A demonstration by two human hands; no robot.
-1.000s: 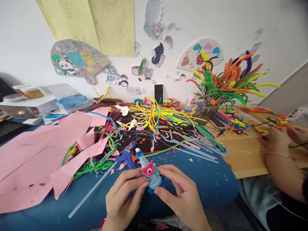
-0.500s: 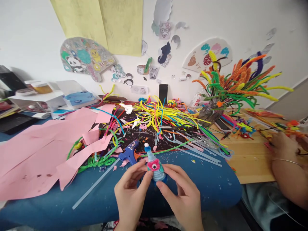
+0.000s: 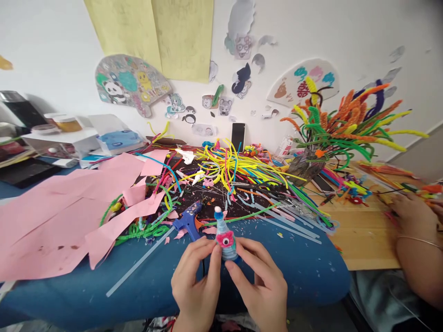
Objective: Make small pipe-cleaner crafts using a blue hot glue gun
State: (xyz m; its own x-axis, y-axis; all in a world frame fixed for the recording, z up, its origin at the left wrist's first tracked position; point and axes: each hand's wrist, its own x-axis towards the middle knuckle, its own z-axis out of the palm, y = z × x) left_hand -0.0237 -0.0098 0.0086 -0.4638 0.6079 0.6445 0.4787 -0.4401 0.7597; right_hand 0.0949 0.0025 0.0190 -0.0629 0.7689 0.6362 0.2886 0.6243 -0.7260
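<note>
Between my two hands is a small cone-shaped pipe-cleaner figure (image 3: 226, 251), light blue, with a pink patch around one googly eye and a white pompom on its tip. My left hand (image 3: 197, 279) pinches its left side between thumb and fingers. From the other side my right hand (image 3: 261, 279) grips it, thumb near the dark blue base. The figure stands nearly upright above the blue table cover (image 3: 304, 272). Just behind it lies a blue glue gun (image 3: 188, 221) with a long clear glue stick (image 3: 140, 262) trailing from its back.
Pink paper sheets (image 3: 69, 216) spread over the left side. Yellow pipe cleaners (image 3: 238, 166) are heaped at the back, near a standing phone (image 3: 238, 136). Loose glue sticks (image 3: 290, 223) lie on the right. Beyond a vase of pipe-cleaner stems (image 3: 308, 166), another person's hand (image 3: 411, 212) rests over a wooden table.
The view has shifted slightly, so the scene sits a little further right. Both hands keep hold of the figure, which is turned slightly. The other person's hand stays at the right.
</note>
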